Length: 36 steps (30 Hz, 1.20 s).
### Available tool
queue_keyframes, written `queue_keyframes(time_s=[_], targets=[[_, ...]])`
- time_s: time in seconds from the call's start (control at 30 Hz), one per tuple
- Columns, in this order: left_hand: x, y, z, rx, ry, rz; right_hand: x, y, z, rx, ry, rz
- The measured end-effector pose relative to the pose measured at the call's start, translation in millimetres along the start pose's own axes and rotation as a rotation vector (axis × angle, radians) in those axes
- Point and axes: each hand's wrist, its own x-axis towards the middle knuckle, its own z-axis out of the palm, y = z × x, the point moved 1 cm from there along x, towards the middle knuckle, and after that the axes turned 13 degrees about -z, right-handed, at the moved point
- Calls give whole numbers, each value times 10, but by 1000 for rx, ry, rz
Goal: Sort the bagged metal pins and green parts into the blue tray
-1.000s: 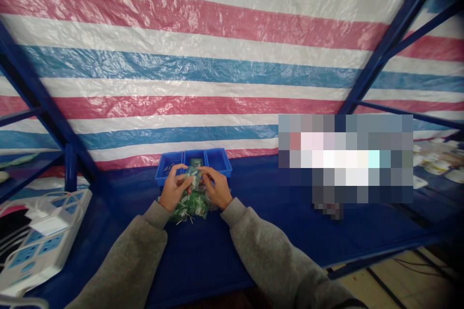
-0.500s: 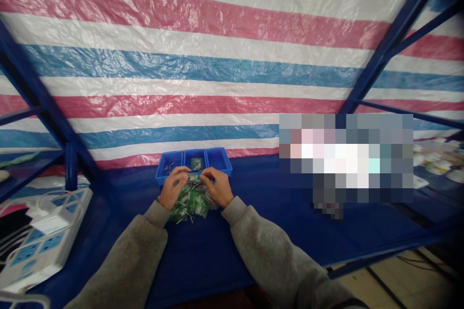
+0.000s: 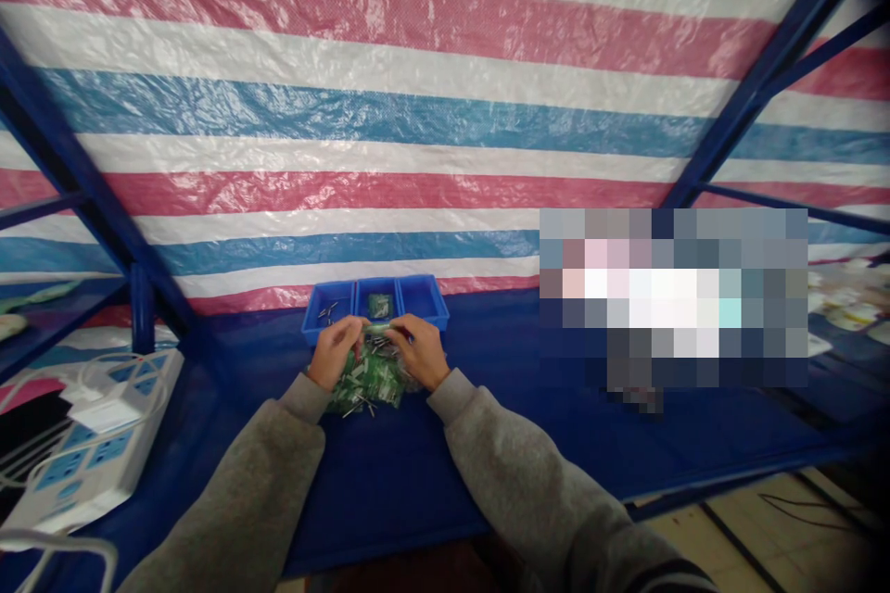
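Note:
My left hand (image 3: 336, 354) and my right hand (image 3: 421, 352) are raised just in front of a blue three-compartment tray (image 3: 306, 322). Fingers of both hands are closed on the two ends of a small clear and green plastic packet (image 3: 378, 330), seen nearly edge-on. Beneath them lies a pile of similar green packets (image 3: 375, 380), with thin metal pieces (image 3: 360, 406) spread at its near edge. In the tray, a green packet (image 3: 380, 304) lies in the middle compartment and several small metal pieces (image 3: 326, 309) in the left one.
At the left, a white power strip (image 3: 132, 454) with blue sockets carries a plugged-in white adapter (image 3: 104, 403) and cables. Blue frame posts (image 3: 143, 306) stand beside the blue tabletop (image 3: 389, 500). Striped plastic sheeting (image 3: 348, 195) hangs behind. An area at right is pixelated.
The packet between my hands has tipped from facing me to nearly edge-on and come lower, uncovering the packet in the tray's middle compartment. My left fingers have closed in. The view has shifted slightly.

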Motion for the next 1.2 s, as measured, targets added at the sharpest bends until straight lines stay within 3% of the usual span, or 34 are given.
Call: queue_keyframes(time_s=[0.1, 0.2, 0.27, 0.33, 0.47, 0.57, 0.67, 0.77, 0.87, 1.0, 1.2], targets=[[5, 24, -20, 100, 58, 81, -18, 63, 33, 131, 33, 175], [5, 6, -43, 160, 84, 14, -16, 90, 68, 406, -50, 324], [3, -21, -70, 193, 163, -3, -4, 90, 85, 569, -131, 406], [5, -45, -107, 209, 307, 46, 12, 93, 96, 667, -129, 491], [28, -76, -166, 212, 476, 106, 48, 136, 124, 740, 38, 567], [36, -39, -192, 256, 516, 100, 65, 176, 120, 586, -13, 541], [-18, 55, -223, 424, 432, 144, 63, 136, 11, 161, -98, 359], [-170, 91, -275, 655, 137, 259, -21, 1, -160, -154, -214, 36], [-366, -32, -349, 896, -137, 320, -214, -80, -285, -277, -431, -169], [-500, -297, -406, 1116, -234, 334, -459, -12, -307, -379, -610, -178], [-472, -434, -324, 1267, -211, 314, -521, 66, -230, -458, -776, -54]])
